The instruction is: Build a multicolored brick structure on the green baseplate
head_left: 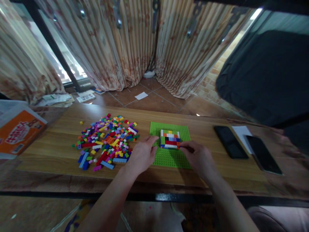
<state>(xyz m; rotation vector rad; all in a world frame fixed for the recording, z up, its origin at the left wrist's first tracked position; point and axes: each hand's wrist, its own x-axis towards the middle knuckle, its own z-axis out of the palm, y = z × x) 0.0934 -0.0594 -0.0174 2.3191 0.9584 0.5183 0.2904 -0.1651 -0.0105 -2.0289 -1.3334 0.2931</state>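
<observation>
A block of toy building bricks (170, 139) in mixed colours, with white, red, blue and yellow showing, sits on a green studded baseplate (170, 161). My right hand (196, 156) has its fingertips pinched together at the block's near right corner. Whatever is between those fingers is too small or hidden to make out. On the other side, my left hand (143, 153) hovers over the baseplate's left edge, thumb and forefinger apart, just short of the block. No brick shows in it. Left of that hand spreads a pile of loose bricks (108, 140) in many colours and lengths.
The wooden tabletop (58, 141) carries everything. At right lie a dark phone (230, 141), a white paper (241, 132) and another dark phone (263, 154). A plastic box with an orange label (20, 132) stands at far left. Curtains (135, 48) hang beyond the table.
</observation>
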